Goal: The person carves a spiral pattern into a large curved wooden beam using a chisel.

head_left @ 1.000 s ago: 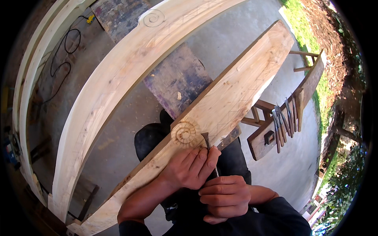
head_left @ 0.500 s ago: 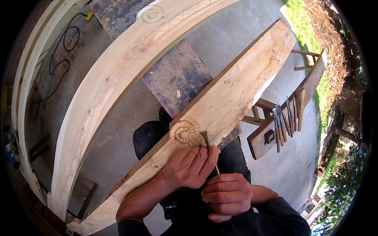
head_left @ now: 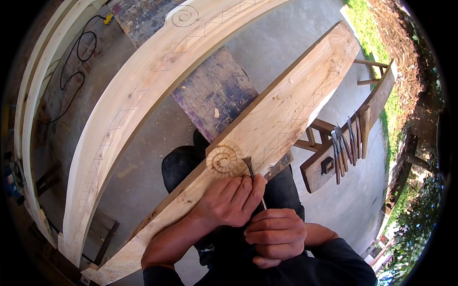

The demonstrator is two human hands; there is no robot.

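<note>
A long pale wooden board (head_left: 291, 102) slants across my lap, with pencilled triangles along its right side. A carved spiral rosette (head_left: 223, 161) stands out in relief near its middle. Just right of that carving is the flared blade of a carving chisel (head_left: 250, 166), close to or on the wood. My left hand (head_left: 231, 200) is closed round the chisel's shank, its forearm lying along the board. Lower down, my right hand (head_left: 276, 236) wraps the handle end, hiding the handle itself.
A curved beam (head_left: 117, 107) with a drawn spiral and triangles arcs at the left. Under it lies a stained plank (head_left: 217, 90) with a wood chip. Several chisels (head_left: 344, 148) and a small dark block (head_left: 327, 165) rest on a wooden bench (head_left: 312, 176) at the right. A black cable (head_left: 78, 59) trails far left.
</note>
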